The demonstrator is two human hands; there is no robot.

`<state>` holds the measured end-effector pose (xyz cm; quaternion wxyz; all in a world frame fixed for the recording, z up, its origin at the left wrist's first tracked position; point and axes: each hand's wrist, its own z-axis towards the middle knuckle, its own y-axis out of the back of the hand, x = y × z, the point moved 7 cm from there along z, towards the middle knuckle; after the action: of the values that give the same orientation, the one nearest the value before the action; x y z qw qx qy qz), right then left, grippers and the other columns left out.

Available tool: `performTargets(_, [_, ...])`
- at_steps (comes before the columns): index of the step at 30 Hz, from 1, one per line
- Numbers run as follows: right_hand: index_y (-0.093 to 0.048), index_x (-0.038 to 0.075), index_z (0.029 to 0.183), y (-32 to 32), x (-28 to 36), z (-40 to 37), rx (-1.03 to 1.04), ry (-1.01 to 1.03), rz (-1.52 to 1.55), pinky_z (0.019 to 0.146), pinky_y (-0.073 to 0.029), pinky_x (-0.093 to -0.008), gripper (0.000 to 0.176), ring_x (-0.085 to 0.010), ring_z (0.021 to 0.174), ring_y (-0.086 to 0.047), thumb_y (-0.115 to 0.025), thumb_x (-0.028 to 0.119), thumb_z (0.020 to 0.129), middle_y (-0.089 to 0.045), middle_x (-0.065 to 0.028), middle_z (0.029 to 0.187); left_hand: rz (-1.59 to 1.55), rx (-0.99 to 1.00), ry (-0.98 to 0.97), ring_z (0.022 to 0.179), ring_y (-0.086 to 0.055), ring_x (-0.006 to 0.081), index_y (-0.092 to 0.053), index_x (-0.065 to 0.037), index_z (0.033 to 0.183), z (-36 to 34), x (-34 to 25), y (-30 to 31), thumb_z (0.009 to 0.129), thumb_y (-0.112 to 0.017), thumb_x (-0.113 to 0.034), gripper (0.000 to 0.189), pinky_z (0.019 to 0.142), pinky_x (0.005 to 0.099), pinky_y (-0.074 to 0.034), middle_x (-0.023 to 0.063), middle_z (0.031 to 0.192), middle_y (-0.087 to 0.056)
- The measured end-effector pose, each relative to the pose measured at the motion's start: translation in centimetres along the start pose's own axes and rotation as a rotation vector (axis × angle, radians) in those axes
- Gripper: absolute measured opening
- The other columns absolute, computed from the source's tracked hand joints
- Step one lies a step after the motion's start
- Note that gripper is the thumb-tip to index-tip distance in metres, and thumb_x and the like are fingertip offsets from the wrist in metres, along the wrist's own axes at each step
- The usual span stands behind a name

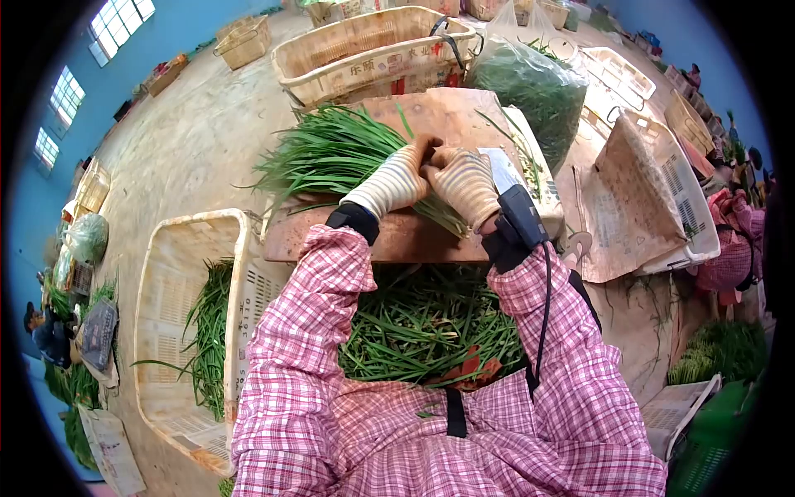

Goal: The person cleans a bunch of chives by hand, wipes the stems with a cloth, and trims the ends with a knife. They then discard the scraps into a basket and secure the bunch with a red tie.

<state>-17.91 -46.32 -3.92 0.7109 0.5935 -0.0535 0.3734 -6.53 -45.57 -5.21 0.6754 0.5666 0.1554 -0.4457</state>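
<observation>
Our left hand (pixel 391 184) and right hand (pixel 464 184) meeting mid-counter (pixel 389 240), fingers (pixel 431 157) curled shut around the chive bundle (pixel 327 153), leaves fanning toward its left edge, crates (pixel 178 290) on the concrete floor (pixel 190 141)

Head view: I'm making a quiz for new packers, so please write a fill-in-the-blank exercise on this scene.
The left hand and right hand grip a bunch of long leaves whose tips point to the person's ____.
The black wrist device sits on the ____ arm.
The clear bag holds ____ leaves.
Missing: left; right; green.
</observation>
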Motion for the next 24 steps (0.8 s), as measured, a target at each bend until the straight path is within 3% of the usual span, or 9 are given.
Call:
performTargets(3, [-0.076, 0.01, 0.097, 0.4, 1.2, 0.7, 0.037, 0.083, -0.141, 0.08, -0.054, -0.0451, 0.03, -0.0376, 0.086, -0.07, -0.063, 0.035, 0.087, -0.073, -0.0168, 0.089, 0.073, 0.023, 0.03, 0.117, -0.061, 0.0319, -0.049, -0.002, 0.133, 0.1, -0.1, -0.2, 0.087, -0.061, 0.003, 0.048, 0.096, 0.0392, -0.05, 0.0203, 0.127, -0.063])
performTargets(4, [-0.075, 0.01, 0.094, 1.2, 1.1, 0.7, 0.037, 0.086, 0.016, 0.081, -0.054, -0.0476, 0.031, -0.0378, 0.09, -0.07, -0.057, 0.035, 0.091, -0.073, -0.019, 0.097, 0.122, -0.032, -0.031, 0.106, -0.062, 0.0265, -0.048, -0.004, 0.135, 0.2, 0.9, -0.1, 0.086, -0.063, 0.006, 0.052, 0.092, 0.0367, -0.051, 0.0155, 0.121, -0.064])
performTargets(5, [-0.075, 0.01, 0.1, 1.1, -0.8, 1.7, -0.053, 0.196, -0.153, 0.083, -0.054, -0.0462, 0.034, -0.038, 0.094, -0.07, -0.058, 0.039, 0.092, -0.072, -0.0205, 0.101, 0.024, -0.053, -0.019, 0.103, -0.061, 0.0239, -0.047, -0.005, 0.136, 0.0, 0.9, 0.1, 0.086, -0.062, 0.007, 0.053, 0.091, 0.035, -0.051, 0.0139, 0.119, -0.063])
performTargets(7, [-0.073, 0.007, 0.106, 3.8, -2.6, 1.6, -0.088, -0.069, 0.238, 0.084, -0.054, -0.0448, 0.039, -0.037, 0.096, -0.07, -0.06, 0.042, 0.093, -0.073, -0.0209, 0.101, -0.176, -0.104, 0.007, 0.095, -0.06, 0.0186, -0.046, -0.008, 0.138, -0.9, 0.9, 0.2, 0.087, -0.059, 0.01, 0.056, 0.088, 0.0315, -0.051, 0.0108, 0.115, -0.062])
performTargets(8, [-0.071, 0.004, 0.112, 3.5, -2.4, 1.9, -0.036, 0.001, 0.274, 0.085, -0.054, -0.0426, 0.045, -0.0369, 0.096, -0.071, -0.063, 0.044, 0.092, -0.073, -0.0202, 0.1, -0.254, -0.123, 0.043, 0.088, -0.054, 0.0128, -0.042, -0.009, 0.139, -1.0, 1.0, 0.1, 0.085, -0.055, 0.014, 0.06, 0.086, 0.0271, -0.05, 0.0078, 0.11, -0.057])
performTargets(11, [-0.069, 0.002, 0.118, 1.7, -2.3, 2.1, 0.107, -0.034, 0.083, 0.085, -0.055, -0.0408, 0.049, -0.0363, 0.095, -0.071, -0.069, 0.042, 0.089, -0.074, -0.0199, 0.101, -0.318, -0.153, 0.088, 0.087, -0.053, 0.0121, -0.041, -0.008, 0.139, -1.0, 1.2, 0.0, 0.083, -0.053, 0.015, 0.062, 0.086, 0.0266, -0.049, 0.0084, 0.11, -0.056])
performTargets(15, [-0.075, 0.0, 0.103, -0.4, -2.3, 2.7, 0.214, -0.032, 0.439, 0.083, -0.055, -0.0404, 0.039, -0.0365, 0.089, -0.073, -0.07, 0.032, 0.083, -0.075, -0.019, 0.092, -0.33, -0.166, 0.085, 0.081, -0.053, 0.0106, -0.043, -0.008, 0.131, -1.2, 0.7, 0.3, 0.078, -0.054, 0.016, 0.059, 0.08, 0.0255, -0.05, 0.0073, 0.111, -0.055])
performTargets(20, [-0.077, 0.004, 0.098, -0.7, -2.6, 3.0, 0.128, -0.021, 0.191, 0.082, -0.055, -0.0421, 0.03, -0.0366, 0.089, -0.072, -0.065, 0.029, 0.087, -0.072, -0.0244, 0.092, -0.588, -0.396, 0.127, 0.092, -0.067, 0.0146, -0.053, -0.002, 0.115, -2.3, 3.2, 0.7, 0.081, -0.068, 0.01, 0.039, 0.084, 0.0284, -0.056, 0.007, 0.1, -0.063])
performTargets(24, [-0.073, 0.008, 0.099, -0.3, -1.3, 0.4, 0.078, 0.019, -0.035, 0.085, -0.049, -0.0495, 0.026, -0.0357, 0.093, -0.07, -0.061, 0.03, 0.093, -0.073, -0.019, 0.093, -0.338, -0.487, 0.179, 0.09, -0.067, 0.0152, -0.059, -0.001, 0.113, -2.3, 3.2, 1.5, 0.079, -0.071, 0.009, 0.037, 0.084, 0.0294, -0.057, 0.0087, 0.098, -0.069])
